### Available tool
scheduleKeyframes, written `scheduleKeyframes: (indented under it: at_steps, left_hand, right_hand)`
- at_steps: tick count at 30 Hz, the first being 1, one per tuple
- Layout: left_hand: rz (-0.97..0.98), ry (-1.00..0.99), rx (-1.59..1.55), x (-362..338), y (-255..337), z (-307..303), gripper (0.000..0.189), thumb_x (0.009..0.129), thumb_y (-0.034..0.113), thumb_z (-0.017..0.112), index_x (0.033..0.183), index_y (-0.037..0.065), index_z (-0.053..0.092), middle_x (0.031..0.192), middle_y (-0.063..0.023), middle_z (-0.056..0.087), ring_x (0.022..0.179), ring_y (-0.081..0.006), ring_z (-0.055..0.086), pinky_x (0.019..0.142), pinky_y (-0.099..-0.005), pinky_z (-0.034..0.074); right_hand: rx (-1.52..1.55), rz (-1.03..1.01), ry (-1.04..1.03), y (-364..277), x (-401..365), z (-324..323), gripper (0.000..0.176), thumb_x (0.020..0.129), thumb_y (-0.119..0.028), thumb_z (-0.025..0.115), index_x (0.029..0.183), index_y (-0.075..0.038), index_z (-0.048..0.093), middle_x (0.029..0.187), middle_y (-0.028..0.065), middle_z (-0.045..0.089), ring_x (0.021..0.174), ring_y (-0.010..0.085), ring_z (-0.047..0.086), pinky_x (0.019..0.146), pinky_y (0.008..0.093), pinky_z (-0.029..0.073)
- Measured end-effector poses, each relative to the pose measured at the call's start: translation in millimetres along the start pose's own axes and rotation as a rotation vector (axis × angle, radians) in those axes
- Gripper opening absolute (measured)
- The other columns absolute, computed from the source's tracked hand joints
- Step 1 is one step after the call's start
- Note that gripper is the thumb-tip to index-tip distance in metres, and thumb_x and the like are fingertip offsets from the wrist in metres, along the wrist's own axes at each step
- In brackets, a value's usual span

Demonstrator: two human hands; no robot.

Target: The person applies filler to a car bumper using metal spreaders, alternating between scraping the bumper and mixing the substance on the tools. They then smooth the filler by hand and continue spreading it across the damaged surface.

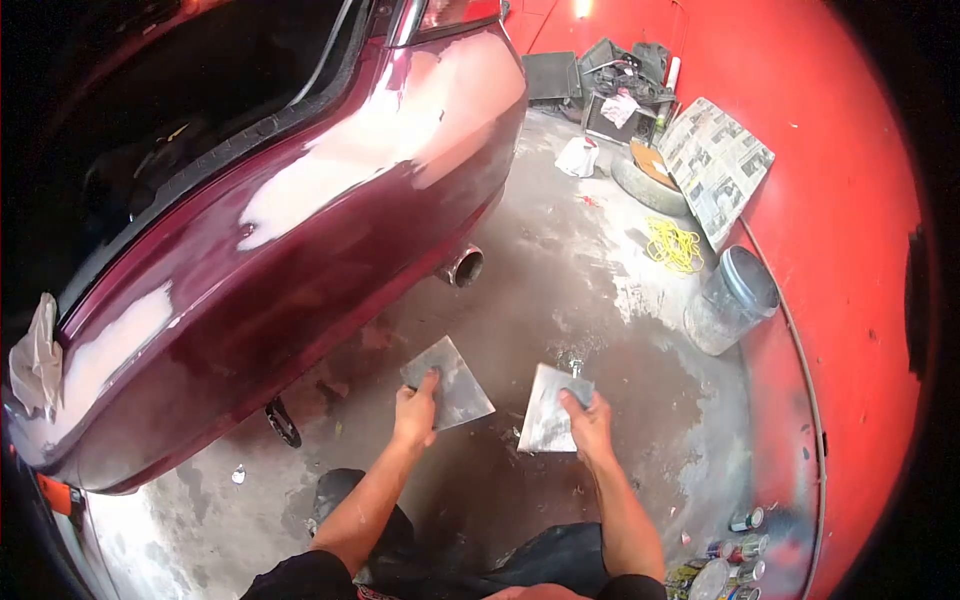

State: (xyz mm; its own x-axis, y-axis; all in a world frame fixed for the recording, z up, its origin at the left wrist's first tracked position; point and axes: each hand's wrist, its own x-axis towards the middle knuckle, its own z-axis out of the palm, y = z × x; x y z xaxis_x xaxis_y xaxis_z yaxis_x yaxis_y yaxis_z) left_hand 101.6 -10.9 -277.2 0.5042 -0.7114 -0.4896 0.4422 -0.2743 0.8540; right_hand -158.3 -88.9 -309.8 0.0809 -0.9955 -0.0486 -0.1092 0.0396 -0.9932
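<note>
My left hand (417,405) is closed on the edge of a flat grey square plate (462,391), thumb on top. My right hand (590,420) grips a second flat square plate (545,412), grey with whitish smears. The two plates are held apart above the floor, and I cannot make out their material. Left of and beyond my hands stands a dark red car bumper (300,300) with pale, smooth patches (330,185) on its upper part. An exhaust pipe (465,267) sticks out below it.
A crumpled sheet (37,360) rests on the bumper's left end. Along the red wall (840,200) are a bucket (735,300), a yellow cord (673,246), a newspaper-covered board (715,165) and a tyre (648,187). Several cans (738,548) stand at lower right.
</note>
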Motion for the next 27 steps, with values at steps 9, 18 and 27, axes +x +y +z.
scheduleKeyframes:
  at_steps: [9, 18, 27]
  left_hand:
    - [-0.552, -0.429, -0.515, -31.8, -21.7, 40.4, 0.014, 0.1, 0.019, 0.052, 0.099, 0.007, 0.061, 0.069, -0.0071, 0.059, 0.054, -0.0096, 0.056, 0.042, -0.0191, 0.049]
    - [-0.676, -0.685, -0.64, 37.2, -71.0, -7.7, 0.02, 0.098, 0.031, 0.059, 0.095, 0.012, 0.06, 0.066, 0.0016, 0.052, 0.047, -0.008, 0.045, 0.038, -0.0224, 0.035]
    - [0.317, -0.342, -0.185, 13.8, -52.6, 5.4, 0.021, 0.098, 0.019, 0.062, 0.108, 0.001, 0.068, 0.101, -0.0046, 0.07, 0.079, -0.01, 0.065, 0.068, -0.0274, 0.052]
  right_hand:
    - [-0.674, -1.384, -0.298, -67.8, -56.4, 51.1, 0.026, 0.079, -0.007, 0.064, 0.104, -0.006, 0.069, 0.086, 0.0104, 0.062, 0.076, 0.0284, 0.063, 0.07, 0.0367, 0.055]
    - [-0.07, 0.032, -0.089, 37.3, 17.2, -2.8, 0.03, 0.096, -0.026, 0.064, 0.109, 0.001, 0.069, 0.093, 0.0056, 0.071, 0.085, 0.0137, 0.063, 0.079, 0.0324, 0.05]
    - [0.429, 0.26, -0.091, -33.8, 2.3, -21.9, 0.05, 0.093, -0.038, 0.067, 0.126, -0.003, 0.056, 0.112, 0.0095, 0.066, 0.096, 0.0214, 0.066, 0.083, 0.042, 0.056]
